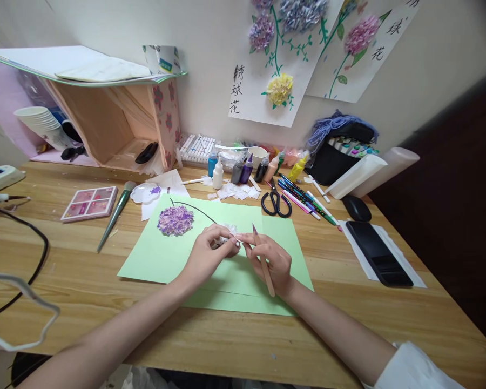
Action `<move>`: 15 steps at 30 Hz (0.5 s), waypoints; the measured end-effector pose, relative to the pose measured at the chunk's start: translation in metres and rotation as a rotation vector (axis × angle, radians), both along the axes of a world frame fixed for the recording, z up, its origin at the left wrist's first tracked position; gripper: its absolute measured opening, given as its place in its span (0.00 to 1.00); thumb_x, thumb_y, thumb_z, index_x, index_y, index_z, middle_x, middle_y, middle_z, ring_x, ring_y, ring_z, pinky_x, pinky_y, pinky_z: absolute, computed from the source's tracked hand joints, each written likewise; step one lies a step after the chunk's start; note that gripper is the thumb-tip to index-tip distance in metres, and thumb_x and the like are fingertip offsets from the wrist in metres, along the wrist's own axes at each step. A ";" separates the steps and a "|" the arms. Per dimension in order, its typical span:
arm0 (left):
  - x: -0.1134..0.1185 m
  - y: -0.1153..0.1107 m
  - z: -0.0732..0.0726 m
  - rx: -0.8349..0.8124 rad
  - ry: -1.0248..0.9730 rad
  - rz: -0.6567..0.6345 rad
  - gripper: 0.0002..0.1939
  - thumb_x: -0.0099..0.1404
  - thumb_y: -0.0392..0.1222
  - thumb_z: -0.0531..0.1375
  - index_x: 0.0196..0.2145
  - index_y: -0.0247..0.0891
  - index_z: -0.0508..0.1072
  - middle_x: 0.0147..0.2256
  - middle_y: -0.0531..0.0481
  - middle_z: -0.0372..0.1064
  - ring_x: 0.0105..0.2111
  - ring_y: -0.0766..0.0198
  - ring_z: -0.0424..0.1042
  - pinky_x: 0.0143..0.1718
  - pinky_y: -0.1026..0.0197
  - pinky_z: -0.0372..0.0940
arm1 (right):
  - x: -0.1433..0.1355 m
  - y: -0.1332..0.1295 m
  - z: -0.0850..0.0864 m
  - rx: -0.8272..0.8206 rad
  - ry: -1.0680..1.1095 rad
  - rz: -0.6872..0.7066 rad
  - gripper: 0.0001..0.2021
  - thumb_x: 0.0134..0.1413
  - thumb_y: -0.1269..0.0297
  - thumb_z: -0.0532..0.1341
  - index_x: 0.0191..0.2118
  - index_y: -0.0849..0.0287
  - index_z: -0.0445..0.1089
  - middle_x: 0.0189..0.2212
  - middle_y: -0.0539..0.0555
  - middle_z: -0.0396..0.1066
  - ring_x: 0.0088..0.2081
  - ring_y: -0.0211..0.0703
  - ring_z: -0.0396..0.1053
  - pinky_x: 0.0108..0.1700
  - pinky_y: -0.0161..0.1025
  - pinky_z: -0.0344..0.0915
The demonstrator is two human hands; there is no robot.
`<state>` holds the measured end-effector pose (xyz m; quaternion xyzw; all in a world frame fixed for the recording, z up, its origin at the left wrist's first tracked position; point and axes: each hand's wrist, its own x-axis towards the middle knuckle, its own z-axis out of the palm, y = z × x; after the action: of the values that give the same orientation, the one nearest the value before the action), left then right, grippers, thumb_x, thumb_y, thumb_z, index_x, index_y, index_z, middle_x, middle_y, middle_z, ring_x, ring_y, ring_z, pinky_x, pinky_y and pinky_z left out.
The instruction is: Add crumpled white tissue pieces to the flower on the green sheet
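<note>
My left hand [210, 251] is closed around a small ruffled white paper piece [230, 229], mostly hidden by the fingers. My right hand [274, 260] pinches at the edge of that white piece with thumb and forefinger. Tucked between its fingers is a flat wooden stick [264, 265] with a purple-stained tip pointing up. Both hands are over light green paper sheets [146, 259]. On the upper sheet, to the left, sits a purple and pink ruffled paper flower [175, 220], with a dark curved stem line [196, 208] running above it toward my left hand.
Black scissors [276, 205], several pens [302, 197] and paint bottles [246, 168] lie beyond the paper. At left are a makeup brush [116, 216], a pink palette [89, 203] and a glue gun [0, 199] with its cable. A phone [377, 253] and mouse [356, 208] are at right.
</note>
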<state>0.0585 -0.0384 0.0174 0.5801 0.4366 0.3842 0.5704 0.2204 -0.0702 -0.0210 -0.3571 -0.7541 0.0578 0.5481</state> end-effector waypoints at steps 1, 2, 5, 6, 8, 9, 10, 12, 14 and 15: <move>0.000 0.000 0.001 0.030 0.028 0.005 0.09 0.55 0.46 0.61 0.26 0.37 0.73 0.35 0.47 0.66 0.40 0.58 0.67 0.38 0.59 0.66 | -0.001 0.000 0.001 0.005 -0.004 0.004 0.14 0.48 0.83 0.60 0.31 0.54 0.62 0.41 0.56 0.76 0.44 0.45 0.73 0.42 0.44 0.73; -0.001 0.000 0.001 0.054 0.054 0.010 0.08 0.55 0.45 0.60 0.26 0.37 0.73 0.34 0.47 0.66 0.41 0.58 0.66 0.40 0.59 0.64 | -0.001 0.000 0.002 0.007 -0.007 0.006 0.14 0.48 0.83 0.60 0.31 0.54 0.61 0.41 0.56 0.76 0.44 0.45 0.73 0.42 0.44 0.73; -0.003 0.000 0.003 0.085 0.100 0.009 0.07 0.55 0.43 0.60 0.25 0.38 0.72 0.34 0.48 0.67 0.42 0.57 0.66 0.45 0.57 0.60 | -0.003 0.000 0.004 0.003 -0.017 0.013 0.14 0.48 0.83 0.61 0.31 0.55 0.61 0.41 0.57 0.76 0.44 0.46 0.73 0.42 0.44 0.73; -0.004 0.000 0.004 0.088 0.107 0.006 0.06 0.56 0.43 0.60 0.25 0.38 0.72 0.34 0.48 0.67 0.42 0.57 0.65 0.46 0.56 0.60 | -0.003 0.000 0.004 0.002 -0.021 0.014 0.15 0.47 0.83 0.61 0.31 0.55 0.60 0.41 0.58 0.76 0.44 0.46 0.73 0.42 0.44 0.73; -0.005 0.000 0.004 0.099 0.113 -0.001 0.07 0.57 0.43 0.59 0.26 0.38 0.72 0.35 0.47 0.67 0.43 0.57 0.65 0.46 0.56 0.59 | -0.003 0.000 0.003 0.000 -0.032 0.014 0.15 0.46 0.83 0.62 0.31 0.55 0.60 0.41 0.59 0.76 0.44 0.47 0.73 0.42 0.45 0.73; -0.006 0.000 0.004 0.105 0.113 -0.004 0.08 0.58 0.44 0.58 0.27 0.38 0.72 0.35 0.47 0.67 0.43 0.57 0.64 0.47 0.55 0.58 | -0.003 0.000 0.002 0.001 -0.039 0.013 0.16 0.46 0.83 0.62 0.32 0.55 0.59 0.41 0.59 0.76 0.45 0.47 0.73 0.43 0.45 0.73; -0.007 0.000 0.004 0.107 0.110 -0.005 0.09 0.59 0.45 0.57 0.27 0.38 0.72 0.35 0.47 0.67 0.44 0.56 0.64 0.47 0.55 0.58 | -0.004 0.000 0.002 0.002 -0.046 0.012 0.16 0.46 0.83 0.62 0.32 0.55 0.59 0.42 0.60 0.75 0.45 0.47 0.73 0.42 0.45 0.73; -0.007 0.000 0.004 0.098 0.091 -0.003 0.10 0.60 0.46 0.57 0.28 0.38 0.73 0.36 0.47 0.66 0.44 0.56 0.64 0.46 0.55 0.59 | -0.004 0.000 0.002 0.009 -0.062 0.011 0.16 0.47 0.83 0.62 0.32 0.55 0.59 0.42 0.61 0.75 0.45 0.47 0.73 0.42 0.45 0.73; -0.007 0.001 0.003 0.073 0.065 0.001 0.10 0.59 0.47 0.57 0.28 0.38 0.73 0.36 0.46 0.66 0.44 0.56 0.64 0.44 0.56 0.61 | -0.004 0.000 0.002 0.018 -0.071 0.009 0.16 0.47 0.83 0.61 0.32 0.54 0.59 0.42 0.60 0.75 0.45 0.47 0.73 0.42 0.45 0.73; -0.007 0.001 0.003 0.065 0.058 0.003 0.10 0.59 0.47 0.58 0.28 0.38 0.72 0.36 0.46 0.65 0.43 0.56 0.64 0.43 0.57 0.62 | -0.004 0.000 0.003 0.018 -0.073 0.007 0.15 0.47 0.83 0.61 0.33 0.54 0.59 0.42 0.60 0.76 0.45 0.47 0.73 0.41 0.45 0.74</move>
<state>0.0517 -0.0374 0.0204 0.6084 0.4411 0.3821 0.5378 0.2163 -0.0700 -0.0180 -0.3513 -0.7755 0.0399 0.5231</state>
